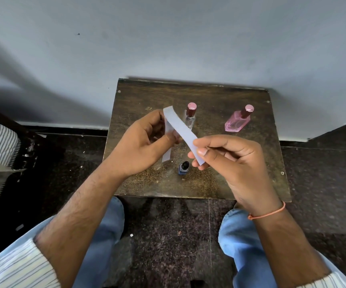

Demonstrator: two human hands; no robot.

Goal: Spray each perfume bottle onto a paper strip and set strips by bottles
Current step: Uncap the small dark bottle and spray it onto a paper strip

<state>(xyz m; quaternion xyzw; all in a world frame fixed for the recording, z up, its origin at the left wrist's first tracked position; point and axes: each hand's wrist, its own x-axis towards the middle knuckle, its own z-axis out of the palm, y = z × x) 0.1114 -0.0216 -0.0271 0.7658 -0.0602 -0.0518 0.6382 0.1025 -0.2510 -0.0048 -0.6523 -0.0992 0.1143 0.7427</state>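
No readable text, label, brand, number or sign anywhere: none on the three bottles, the paper strips, or the desk.

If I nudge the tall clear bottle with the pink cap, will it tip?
Probably. The clear bottle looks tall and narrow, so a push near its pink cap would likely topple it. It appears to be glass, so likely fragile and slippery.

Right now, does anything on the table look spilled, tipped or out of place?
Nothing stands out. All three bottles stand upright and capped: clear bottle, pink bottle, small blue bottle. Both hands hold paper strips above the table.
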